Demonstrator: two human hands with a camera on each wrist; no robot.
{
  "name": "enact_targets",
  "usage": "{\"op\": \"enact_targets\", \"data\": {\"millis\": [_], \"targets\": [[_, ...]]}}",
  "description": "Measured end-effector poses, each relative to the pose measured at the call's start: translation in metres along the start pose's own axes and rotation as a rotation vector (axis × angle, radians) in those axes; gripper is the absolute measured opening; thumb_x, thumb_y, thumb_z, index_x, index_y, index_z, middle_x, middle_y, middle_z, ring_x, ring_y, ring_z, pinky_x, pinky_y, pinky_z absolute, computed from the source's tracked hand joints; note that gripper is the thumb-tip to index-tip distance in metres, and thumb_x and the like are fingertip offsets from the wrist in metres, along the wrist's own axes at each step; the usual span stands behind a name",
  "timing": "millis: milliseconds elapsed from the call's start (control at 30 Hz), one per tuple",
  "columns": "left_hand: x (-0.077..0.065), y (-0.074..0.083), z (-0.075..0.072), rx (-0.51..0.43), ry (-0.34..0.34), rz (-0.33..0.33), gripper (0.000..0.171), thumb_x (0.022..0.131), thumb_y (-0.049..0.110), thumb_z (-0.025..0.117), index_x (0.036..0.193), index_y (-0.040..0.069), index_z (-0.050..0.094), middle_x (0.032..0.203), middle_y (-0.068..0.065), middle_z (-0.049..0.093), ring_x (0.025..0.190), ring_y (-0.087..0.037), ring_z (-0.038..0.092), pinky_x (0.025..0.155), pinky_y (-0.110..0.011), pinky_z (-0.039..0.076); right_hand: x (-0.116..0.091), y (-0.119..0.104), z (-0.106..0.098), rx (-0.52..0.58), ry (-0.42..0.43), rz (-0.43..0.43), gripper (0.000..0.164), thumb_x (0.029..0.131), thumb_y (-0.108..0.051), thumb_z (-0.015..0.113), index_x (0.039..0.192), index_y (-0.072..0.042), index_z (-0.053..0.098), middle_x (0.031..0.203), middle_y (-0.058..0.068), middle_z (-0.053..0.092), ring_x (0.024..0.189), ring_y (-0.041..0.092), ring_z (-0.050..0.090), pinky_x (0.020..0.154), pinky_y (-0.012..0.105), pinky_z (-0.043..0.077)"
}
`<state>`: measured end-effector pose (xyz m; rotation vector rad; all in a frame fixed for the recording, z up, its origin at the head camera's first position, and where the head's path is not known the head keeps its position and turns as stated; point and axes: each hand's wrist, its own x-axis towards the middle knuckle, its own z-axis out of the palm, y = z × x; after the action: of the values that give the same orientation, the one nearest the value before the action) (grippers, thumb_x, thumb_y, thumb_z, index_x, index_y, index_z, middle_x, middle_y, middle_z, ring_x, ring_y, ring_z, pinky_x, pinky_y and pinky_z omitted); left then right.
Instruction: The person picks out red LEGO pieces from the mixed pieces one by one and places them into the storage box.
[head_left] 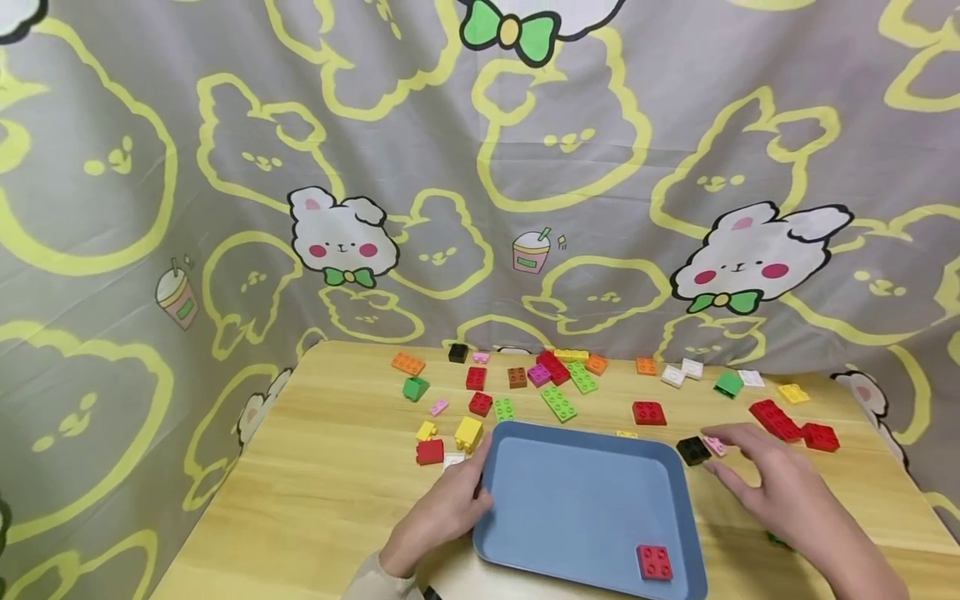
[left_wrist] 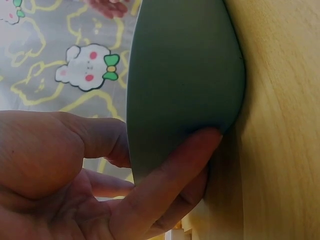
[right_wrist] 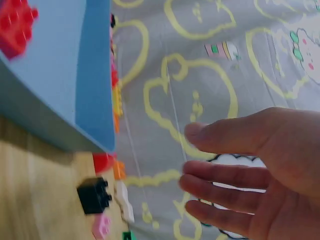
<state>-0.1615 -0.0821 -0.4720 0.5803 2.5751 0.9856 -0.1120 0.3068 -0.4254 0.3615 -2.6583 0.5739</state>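
Note:
A shallow blue tray (head_left: pixel 577 500) lies on the wooden table in the head view. My left hand (head_left: pixel 447 508) grips its left rim, the thumb over the edge and the fingers against the outer wall, as the left wrist view shows. One red brick (head_left: pixel 655 562) sits inside the tray's near right corner. To the right of the tray, my right hand (head_left: pixel 772 475) hovers with its fingers apart and holds nothing. Nearest to it are a black brick (head_left: pixel 693 451) and a small pink brick (head_left: pixel 715 446), which its fingers partly cover.
Many loose bricks lie behind the tray, among them a yellow brick (head_left: pixel 468 434), a light green brick (head_left: pixel 558 403) and a white brick (head_left: pixel 672 377). Two red bricks lie at the right, one a long red brick (head_left: pixel 775 420). A patterned grey curtain (head_left: pixel 450 167) hangs behind the table.

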Motion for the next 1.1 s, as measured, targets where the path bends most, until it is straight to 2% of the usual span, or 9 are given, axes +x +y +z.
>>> {"op": "enact_targets", "data": {"millis": [200,433,667,800,833,867,933,1000,1100], "targets": [[0.000,-0.003,0.002,0.016,0.005,0.014,0.077,0.091,0.002,0.056,0.155,0.002,0.013,0.147,-0.017,0.038,0.093,-0.017,0.053,0.061,-0.023,0.049,0.004,0.028,-0.009,-0.035,0.105,0.010,0.049,0.067,-0.006,0.084,0.112,-0.004,0.065,0.107,0.017,0.063,0.092,0.038,0.059,0.066,0.060,0.049],[-0.001,-0.001,0.002,-0.008,-0.002,0.014,0.078,0.091,0.000,0.056,0.155,0.002,0.012,0.148,-0.017,0.036,0.091,-0.016,0.054,0.057,-0.021,0.049,0.000,0.073,-0.020,-0.066,0.173,0.084,0.053,0.069,0.004,0.078,0.118,0.004,0.059,0.112,0.029,0.054,0.090,0.049,0.052,0.065,0.066,0.042],[-0.003,-0.005,0.002,-0.032,-0.021,-0.015,0.079,0.090,0.000,0.056,0.155,0.003,0.012,0.143,-0.017,0.043,0.065,-0.011,0.052,0.050,-0.021,0.046,-0.011,0.114,-0.016,-0.040,0.194,0.177,0.044,0.076,0.002,0.067,0.118,0.006,0.056,0.119,0.036,0.048,0.126,0.055,0.028,0.084,0.079,0.026],[-0.003,-0.006,0.002,-0.033,-0.028,-0.029,0.079,0.089,0.000,0.056,0.155,0.003,0.013,0.140,-0.017,0.045,0.061,-0.010,0.050,0.049,-0.021,0.044,-0.019,0.133,-0.011,-0.012,0.153,0.207,0.045,0.078,0.001,0.065,0.122,0.006,0.055,0.132,0.040,0.040,0.134,0.049,0.017,0.080,0.080,0.027],[-0.002,-0.006,0.003,-0.029,-0.027,-0.027,0.079,0.089,0.000,0.056,0.155,0.003,0.013,0.138,-0.016,0.046,0.061,-0.010,0.050,0.048,-0.021,0.044,-0.020,0.137,-0.010,-0.009,0.144,0.211,0.046,0.078,0.001,0.065,0.123,0.007,0.055,0.135,0.041,0.037,0.133,0.050,0.019,0.076,0.078,0.030],[-0.001,-0.006,0.003,-0.028,-0.026,-0.022,0.079,0.089,0.000,0.056,0.155,0.002,0.013,0.137,-0.016,0.047,0.060,-0.011,0.050,0.048,-0.021,0.043,-0.021,0.142,-0.009,-0.016,0.134,0.215,0.047,0.077,0.001,0.066,0.122,0.007,0.056,0.135,0.040,0.037,0.127,0.052,0.032,0.071,0.073,0.034],[0.000,-0.005,0.003,-0.024,-0.034,-0.027,0.079,0.089,0.001,0.056,0.155,0.003,0.013,0.130,-0.016,0.053,0.059,-0.011,0.050,0.048,-0.020,0.043,-0.023,0.149,-0.007,-0.037,0.106,0.224,0.048,0.075,0.002,0.067,0.121,0.008,0.056,0.131,0.039,0.041,0.098,0.048,0.055,0.060,0.059,0.037],[0.002,-0.005,0.004,-0.034,-0.043,-0.039,0.080,0.089,0.002,0.056,0.156,0.005,0.013,0.124,-0.014,0.055,0.059,-0.011,0.050,0.048,-0.020,0.043,-0.025,0.156,-0.004,-0.066,0.065,0.235,0.048,0.073,0.003,0.068,0.119,0.009,0.055,0.123,0.038,0.045,0.072,0.038,0.055,0.054,0.050,0.034],[0.003,-0.004,0.004,-0.048,-0.052,-0.067,0.080,0.089,0.002,0.056,0.156,0.006,0.014,0.117,-0.012,0.057,0.058,-0.013,0.050,0.048,-0.021,0.043,-0.025,0.164,0.001,-0.097,0.022,0.223,0.048,0.068,0.005,0.069,0.115,0.011,0.056,0.109,0.037,0.048,0.067,0.038,0.051,0.053,0.050,0.040]]}}
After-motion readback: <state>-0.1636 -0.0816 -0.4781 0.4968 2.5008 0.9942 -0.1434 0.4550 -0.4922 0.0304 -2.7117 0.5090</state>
